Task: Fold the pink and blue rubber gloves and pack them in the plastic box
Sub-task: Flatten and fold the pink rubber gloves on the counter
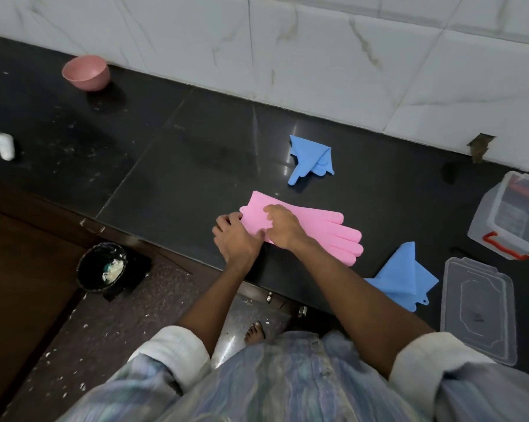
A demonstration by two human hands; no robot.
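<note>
Both hands point(236, 236) point(283, 226) on one pink glove point(318, 229); two blue gloves point(312, 158) point(404, 275).

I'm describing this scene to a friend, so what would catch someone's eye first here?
The pink glove lying flat mid-counter, with the left hand and right hand pressing its cuff end. Two blue gloves stand out on the black counter: one behind, one at the front edge.

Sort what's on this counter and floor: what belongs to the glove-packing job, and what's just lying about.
Job: pink glove, far blue glove, near blue glove, plastic box, box lid.

Lying about: pink bowl, white object, waste bin.
</note>
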